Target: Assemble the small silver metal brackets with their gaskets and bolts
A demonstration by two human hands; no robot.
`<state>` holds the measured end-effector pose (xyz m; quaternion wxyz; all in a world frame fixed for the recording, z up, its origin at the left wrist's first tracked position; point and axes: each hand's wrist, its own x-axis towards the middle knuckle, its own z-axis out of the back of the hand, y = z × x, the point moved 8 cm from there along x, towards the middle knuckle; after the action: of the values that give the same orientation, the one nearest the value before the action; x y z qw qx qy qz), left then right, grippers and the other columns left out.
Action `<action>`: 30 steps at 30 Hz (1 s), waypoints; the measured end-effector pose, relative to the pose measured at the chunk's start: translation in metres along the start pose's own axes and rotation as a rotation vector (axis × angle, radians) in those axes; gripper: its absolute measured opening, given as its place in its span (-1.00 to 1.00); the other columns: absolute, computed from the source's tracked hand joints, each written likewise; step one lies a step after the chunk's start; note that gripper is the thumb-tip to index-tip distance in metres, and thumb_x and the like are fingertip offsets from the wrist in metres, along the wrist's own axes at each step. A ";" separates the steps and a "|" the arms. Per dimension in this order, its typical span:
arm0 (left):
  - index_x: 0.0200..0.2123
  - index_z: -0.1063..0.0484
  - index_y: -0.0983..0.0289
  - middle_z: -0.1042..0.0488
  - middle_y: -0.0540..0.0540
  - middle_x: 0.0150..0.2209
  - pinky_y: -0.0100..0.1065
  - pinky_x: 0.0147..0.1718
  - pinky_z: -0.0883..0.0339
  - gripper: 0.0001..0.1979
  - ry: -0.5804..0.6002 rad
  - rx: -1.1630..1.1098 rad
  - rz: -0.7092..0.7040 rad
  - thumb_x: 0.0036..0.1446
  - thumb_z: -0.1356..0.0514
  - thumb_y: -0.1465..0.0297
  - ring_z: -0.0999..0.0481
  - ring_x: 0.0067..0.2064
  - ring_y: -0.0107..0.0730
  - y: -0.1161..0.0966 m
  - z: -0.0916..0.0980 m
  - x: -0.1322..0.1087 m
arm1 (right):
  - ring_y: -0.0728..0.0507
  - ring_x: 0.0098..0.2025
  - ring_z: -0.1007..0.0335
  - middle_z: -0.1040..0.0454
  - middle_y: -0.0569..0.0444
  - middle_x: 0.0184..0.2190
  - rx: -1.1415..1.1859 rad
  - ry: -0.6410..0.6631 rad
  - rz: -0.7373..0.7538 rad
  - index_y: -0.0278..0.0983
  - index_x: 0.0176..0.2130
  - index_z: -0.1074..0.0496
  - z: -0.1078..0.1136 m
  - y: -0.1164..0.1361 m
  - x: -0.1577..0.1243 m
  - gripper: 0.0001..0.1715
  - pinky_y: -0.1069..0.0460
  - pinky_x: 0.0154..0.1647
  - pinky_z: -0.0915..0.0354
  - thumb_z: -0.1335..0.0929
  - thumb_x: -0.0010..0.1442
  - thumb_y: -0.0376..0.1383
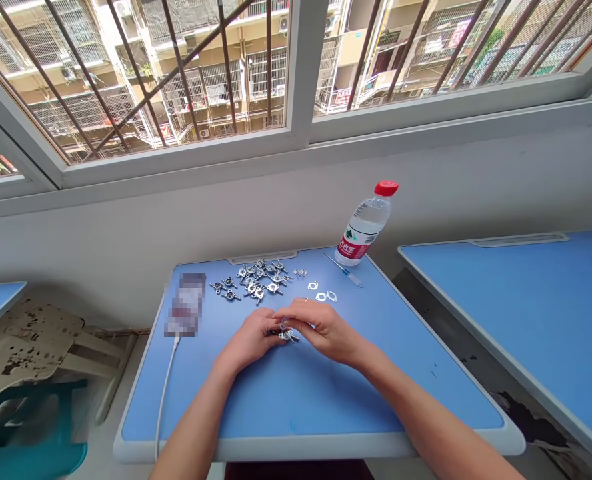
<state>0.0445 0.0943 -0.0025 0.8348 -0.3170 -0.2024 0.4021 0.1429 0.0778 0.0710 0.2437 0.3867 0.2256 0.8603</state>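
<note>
Apparently gripped in left hand (256, 335), at middle of tabletop (301, 403): one flanged metal fitting (289, 336); with right hand (330, 327) close against it, clamped or not, cannot tell; judged mid-work; toward far edge: scattered metal fittings (275, 288), finished or waiting, cannot tell; toward far right corner: three flat gaskets (317, 297), loose, presumably unused.

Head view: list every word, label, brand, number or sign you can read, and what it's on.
Nothing reads clearly enough to quote.
Bottle: white lettering on the red label band, too small.
Phone-like device: pixelated, unreadable.
Metal parts: no legible markings.
Pink panel outdoors: too blurred.
</note>
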 end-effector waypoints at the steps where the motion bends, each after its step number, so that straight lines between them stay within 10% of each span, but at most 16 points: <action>1: -0.27 -0.61 0.20 -0.57 0.07 -0.20 -0.23 -0.02 -0.30 -0.92 0.001 0.012 0.000 0.17 -0.30 0.45 -0.46 -0.05 -0.18 0.000 0.000 0.000 | -0.08 -0.39 -0.39 -0.55 0.07 -0.43 -0.014 -0.011 0.001 -0.20 -0.14 -0.51 0.001 0.000 0.000 -0.70 0.03 -0.32 -0.30 -0.20 0.40 -0.34; 9: -0.30 -0.60 0.21 -0.55 0.06 -0.23 -0.30 -0.06 -0.30 -0.91 -0.005 0.057 0.013 0.13 -0.32 0.51 -0.47 -0.08 -0.23 0.001 -0.001 0.000 | -0.05 -0.53 -0.27 -0.50 0.08 -0.54 -0.138 -0.153 -0.018 -0.24 -0.37 -0.47 0.008 0.003 0.003 -0.72 0.04 -0.44 -0.23 -0.26 0.35 -0.34; 21: -0.20 -0.60 0.18 -0.58 0.05 -0.10 -0.22 0.02 -0.30 -0.81 -0.017 -0.034 -0.014 0.13 -0.30 0.54 -0.46 0.01 -0.18 -0.001 0.000 -0.002 | -0.11 -0.26 -0.48 -0.58 -0.04 -0.23 -0.133 -0.038 0.086 -0.26 0.04 -0.42 -0.001 0.008 -0.003 -0.67 0.01 -0.28 -0.38 -0.20 0.37 -0.43; 30: -0.24 -0.60 0.17 -0.54 0.06 -0.22 -0.25 -0.08 -0.32 -0.89 -0.021 0.087 0.003 0.17 -0.30 0.47 -0.46 -0.11 -0.21 -0.002 0.000 -0.002 | -0.04 -0.53 -0.26 -0.49 0.11 -0.55 -0.164 -0.110 0.071 -0.24 -0.30 -0.48 0.007 0.008 0.000 -0.70 0.06 -0.44 -0.22 -0.22 0.37 -0.41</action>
<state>0.0441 0.0921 -0.0014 0.8450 -0.2765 -0.1932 0.4149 0.1460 0.0725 0.0798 0.2561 0.4199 0.1267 0.8614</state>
